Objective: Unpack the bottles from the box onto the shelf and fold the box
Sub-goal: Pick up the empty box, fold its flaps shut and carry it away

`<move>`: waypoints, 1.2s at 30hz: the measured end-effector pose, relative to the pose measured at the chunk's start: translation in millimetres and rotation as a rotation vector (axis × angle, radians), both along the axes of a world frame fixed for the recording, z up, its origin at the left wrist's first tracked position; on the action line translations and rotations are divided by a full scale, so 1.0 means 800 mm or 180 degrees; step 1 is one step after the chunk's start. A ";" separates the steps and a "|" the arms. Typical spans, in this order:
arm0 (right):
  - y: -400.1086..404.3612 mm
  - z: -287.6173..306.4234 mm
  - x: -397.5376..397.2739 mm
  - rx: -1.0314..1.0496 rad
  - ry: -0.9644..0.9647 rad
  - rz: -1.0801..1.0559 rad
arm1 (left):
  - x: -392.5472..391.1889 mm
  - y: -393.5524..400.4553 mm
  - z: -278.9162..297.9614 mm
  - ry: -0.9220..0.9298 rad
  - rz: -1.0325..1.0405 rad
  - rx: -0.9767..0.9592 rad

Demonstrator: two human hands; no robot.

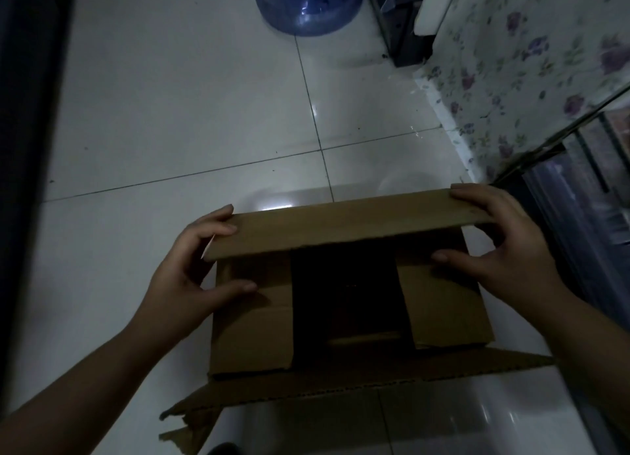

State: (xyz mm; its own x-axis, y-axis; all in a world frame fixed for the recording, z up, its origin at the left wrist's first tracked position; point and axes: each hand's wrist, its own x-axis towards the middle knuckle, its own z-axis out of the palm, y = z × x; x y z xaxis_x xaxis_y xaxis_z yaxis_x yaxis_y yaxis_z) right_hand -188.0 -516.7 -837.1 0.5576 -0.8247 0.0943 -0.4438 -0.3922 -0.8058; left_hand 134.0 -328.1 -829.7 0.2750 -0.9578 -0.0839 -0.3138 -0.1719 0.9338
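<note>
Spreading across most of the view is a white tiled floor [177,120], glossy w/ dark grout lines. Right side: a cabinet or appliance draped in floral cloth [518,79], and nearer, a glass-fronted shelf unit [593,195]; contents too dim to tell. Far centre: a blue water jug [308,6] standing on the floor, only partly in frame.

The cardboard box [351,301] sits on the floor near centre, between both forearms. Two short side flaps are folded in over the top, w/ a dark gap between them; inside too dark to read, no bottles visible. The far long flap [344,224] is tilted inward over the opening. The near long flap [358,383] lies out flat toward the person, its left corner torn.

Left hand [191,267]: grip on the far flap's left end, fingers on the edge, thumb resting on the left side flap. Right hand [504,246]: grip on the flap's right end, fingers over the top edge, thumb beneath.
</note>
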 end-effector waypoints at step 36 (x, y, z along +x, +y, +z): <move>-0.002 0.005 0.058 0.2371 -0.0235 0.0635 | -0.107 -0.136 -0.003 -0.0672 -0.1038 0.0544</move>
State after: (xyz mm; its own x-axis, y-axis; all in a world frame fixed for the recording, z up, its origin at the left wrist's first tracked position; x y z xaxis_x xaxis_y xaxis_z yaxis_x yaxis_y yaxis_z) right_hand -141.4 -518.7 -833.3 0.7160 -0.5698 -0.4033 -0.3567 0.1981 -0.9130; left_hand 48.5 -436.9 -832.1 -0.0121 -0.9747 -0.2233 -0.5588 -0.1786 0.8098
